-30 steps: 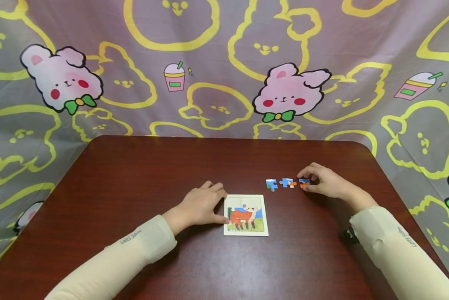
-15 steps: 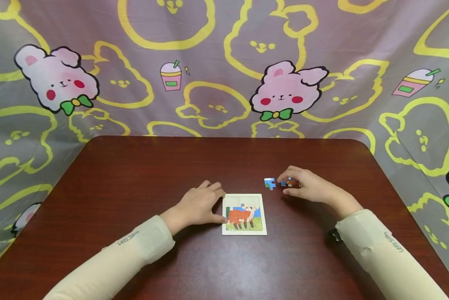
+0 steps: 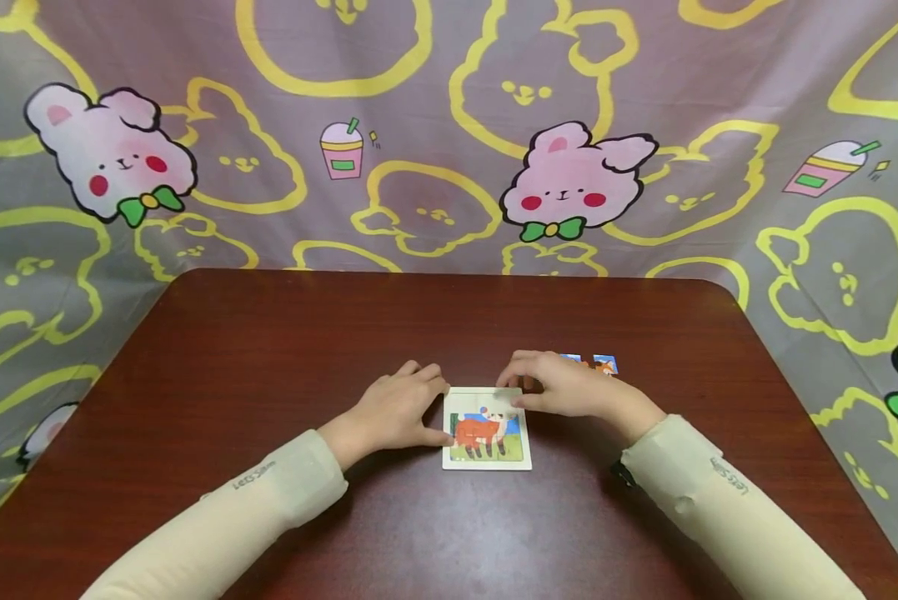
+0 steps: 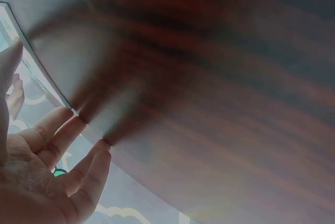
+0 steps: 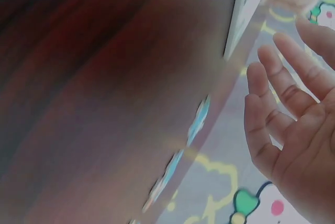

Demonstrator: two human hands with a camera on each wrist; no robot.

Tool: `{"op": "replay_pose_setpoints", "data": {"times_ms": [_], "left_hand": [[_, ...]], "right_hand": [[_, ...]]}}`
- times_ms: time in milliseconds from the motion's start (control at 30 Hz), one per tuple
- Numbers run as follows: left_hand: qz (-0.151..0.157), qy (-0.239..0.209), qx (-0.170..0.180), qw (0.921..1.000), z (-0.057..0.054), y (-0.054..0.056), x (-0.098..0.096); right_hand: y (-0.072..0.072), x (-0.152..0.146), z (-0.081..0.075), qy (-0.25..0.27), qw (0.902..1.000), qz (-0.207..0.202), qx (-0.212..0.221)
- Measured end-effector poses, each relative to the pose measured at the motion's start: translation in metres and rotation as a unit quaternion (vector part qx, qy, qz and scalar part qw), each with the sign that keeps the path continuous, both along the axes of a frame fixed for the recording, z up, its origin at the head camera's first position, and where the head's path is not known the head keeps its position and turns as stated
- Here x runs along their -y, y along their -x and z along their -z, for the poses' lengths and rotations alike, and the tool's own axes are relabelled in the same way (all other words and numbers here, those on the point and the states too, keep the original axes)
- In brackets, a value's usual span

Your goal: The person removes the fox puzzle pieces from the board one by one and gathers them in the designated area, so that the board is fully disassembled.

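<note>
A square puzzle board [image 3: 486, 465] with a pale frame lies on the table; its picture shows a reddish-orange animal on grass, with a plain pale strip across the top. My left hand [image 3: 388, 414] rests at the board's left side, thumb and fingertips touching its edge. Over the upper right corner hovers my right hand [image 3: 561, 385], fingers loosely bent. In the right wrist view this hand [image 5: 298, 114] shows nothing between fingers and thumb. Beyond it lie loose blue-and-orange puzzle pieces [image 3: 604, 364]; the right wrist view shows the nearest piece [image 5: 199, 121], which the hand hides in the head view.
The dark brown wooden table [image 3: 306, 317] spreads around the board. Behind and beside it hangs a curtain [image 3: 433, 100] printed with yellow outlines and rabbit faces. Both forearms in cream sleeves [image 3: 223, 517] reach in from the front.
My right hand has moved left and nearer, from the far-right puzzle piece past the other pieces to the board's upper right corner. The left hand has stayed at the board's edge.
</note>
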State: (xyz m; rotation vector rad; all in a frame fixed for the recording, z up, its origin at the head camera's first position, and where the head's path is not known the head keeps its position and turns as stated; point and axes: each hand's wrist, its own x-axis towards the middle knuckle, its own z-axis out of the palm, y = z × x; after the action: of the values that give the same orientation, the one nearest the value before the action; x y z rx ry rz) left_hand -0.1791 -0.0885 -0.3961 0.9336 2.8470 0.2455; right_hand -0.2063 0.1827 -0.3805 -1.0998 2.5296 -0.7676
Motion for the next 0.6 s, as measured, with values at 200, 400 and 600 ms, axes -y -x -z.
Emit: {"op": "replay_pose_setpoints", "data": {"times_ms": [200,400,600], "left_hand": [[0.002,0.000,0.002,1.0000,0.000,0.001,-0.001],[0.002,0.000,0.005,1.0000,0.000,0.000,0.000],[0.003,0.002,0.002,1.0000,0.000,0.000,0.000]], "right_hand": [[-0.002,0.022,0.001,-0.020,0.9991,-0.032,0.019],[-0.004,0.036,0.003,-0.031,0.9973,-0.059,0.031],[-0.003,0.045,0.007,-0.045,0.9957,-0.073,0.034]]}}
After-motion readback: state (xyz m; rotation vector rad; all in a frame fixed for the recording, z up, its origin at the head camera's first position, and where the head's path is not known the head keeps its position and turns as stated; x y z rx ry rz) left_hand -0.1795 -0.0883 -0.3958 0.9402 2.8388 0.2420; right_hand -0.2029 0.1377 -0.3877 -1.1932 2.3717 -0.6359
